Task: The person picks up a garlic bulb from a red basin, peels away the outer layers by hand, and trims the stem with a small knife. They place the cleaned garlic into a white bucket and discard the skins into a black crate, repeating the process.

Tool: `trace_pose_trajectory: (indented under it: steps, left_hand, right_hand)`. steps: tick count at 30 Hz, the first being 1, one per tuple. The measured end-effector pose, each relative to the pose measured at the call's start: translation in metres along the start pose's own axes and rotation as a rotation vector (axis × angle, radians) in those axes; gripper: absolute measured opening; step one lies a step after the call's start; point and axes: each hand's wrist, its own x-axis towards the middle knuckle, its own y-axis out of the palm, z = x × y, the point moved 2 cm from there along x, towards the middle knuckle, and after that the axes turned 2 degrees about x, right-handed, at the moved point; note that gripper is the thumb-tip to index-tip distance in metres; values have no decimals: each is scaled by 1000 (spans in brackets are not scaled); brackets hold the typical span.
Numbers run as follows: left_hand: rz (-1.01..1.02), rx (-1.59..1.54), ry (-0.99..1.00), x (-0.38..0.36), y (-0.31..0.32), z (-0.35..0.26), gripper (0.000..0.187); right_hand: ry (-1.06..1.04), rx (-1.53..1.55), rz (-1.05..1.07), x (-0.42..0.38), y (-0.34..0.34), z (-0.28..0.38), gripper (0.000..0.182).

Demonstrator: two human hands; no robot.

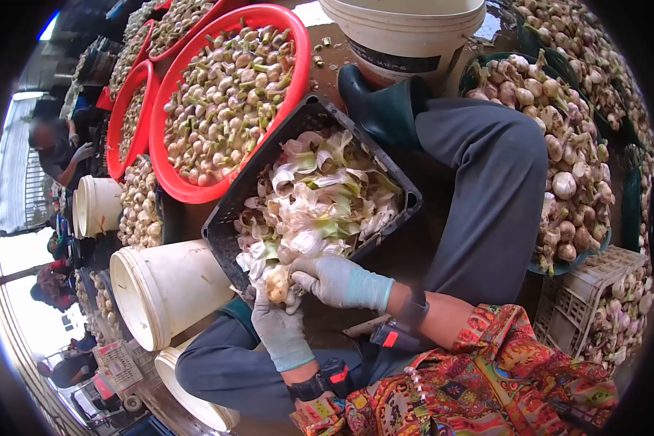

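My left hand, in a grey-white glove, is closed around a garlic bulb whose outer skin looks brownish and partly stripped. From the right, my right hand, gloved the same way, presses its curled fingers and thumb against the bulb's side. Both hands are at the near corner of a black plastic crate, close over its edge. Loose garlic skins, white with some green strips, are heaped inside the crate.
Beyond the crate stands a red basin full of trimmed garlic. White buckets stand left, another bucket at the top. At right, untrimmed garlic bulbs are piled beside a pale plastic crate. A person works far left.
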Motion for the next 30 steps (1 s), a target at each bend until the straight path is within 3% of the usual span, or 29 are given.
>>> trace_pose_trajectory:
  steps: [8, 11, 13, 15, 17, 19, 21, 26, 28, 30]
  left_hand:
    - [-107, -8, -10, 2, 4, 1, 34]
    - [-122, 55, -29, 3, -2, -3, 32]
    - [-78, 41, -76, 3, -6, -4, 29]
    - [-34, 5, -100, 2, -10, -3, 29]
    - [9, -34, -129, 4, -11, 0, 28]
    - [-73, -20, -165, 3, -9, 1, 29]
    - [-92, 21, -168, 4, -6, 2, 33]
    - [2, 343, 60, 2, 4, 3, 43]
    - [96, 354, 122, 5, 1, 2, 47]
    - [109, 409, 177, 5, 8, 0, 48]
  right_hand:
    - [102, -79, 33, -3, -1, 7, 30]
    - [103, 258, -85, -2, 12, -14, 30]
    - [594, 561, 240, -5, -27, 27, 30]
    - [563, 485, 241, -4, -29, 15, 32]
    - [167, -300, -34, -1, -35, 11, 35]
    - [79, -263, -79, 2, -27, 8, 36]
    - [47, -198, 9, 6, -15, 9, 27]
    - [134, -137, 31, 8, -15, 0, 22]
    - [225, 338, -30, 10, -16, -11, 24]
    - [220, 220, -71, 10, -18, -10, 24]
